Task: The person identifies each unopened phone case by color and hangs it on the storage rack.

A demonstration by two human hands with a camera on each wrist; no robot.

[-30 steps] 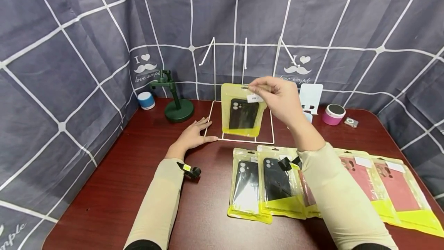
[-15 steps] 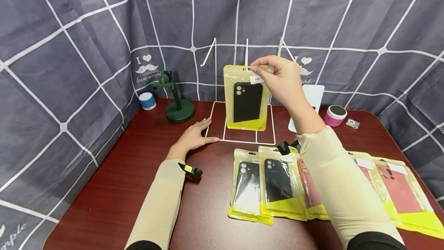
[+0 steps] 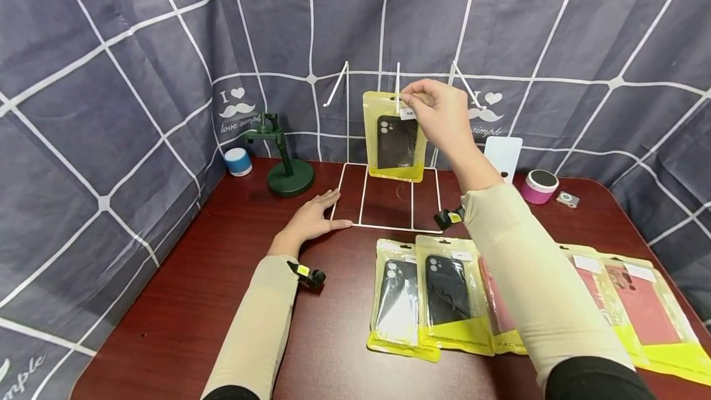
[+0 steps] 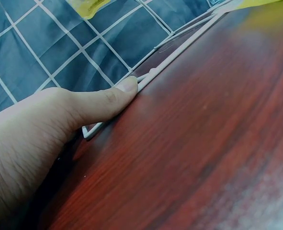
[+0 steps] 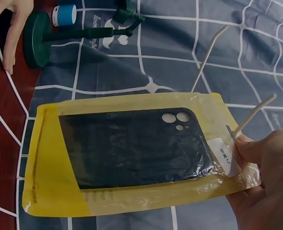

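Flat yellow plastic pouch (image 3: 393, 141) now higher, farther back, seemingly threaded on white wire middle prong (image 3: 397, 82), so nearly hung; our right hand (image 3: 444, 113) pinches its top, our left hand (image 3: 310, 218), fingers extended, touches white wire rack (image 3: 383, 227).

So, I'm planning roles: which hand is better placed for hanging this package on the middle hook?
Probably the right hand: it pinches the package near its top, at the middle hook. The left hand rests low, touching the rack base.

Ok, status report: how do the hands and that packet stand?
Right hand pinches phone-case packet, apparently threaded onto middle hook. Left hand touches rack base. No obstruction visible.
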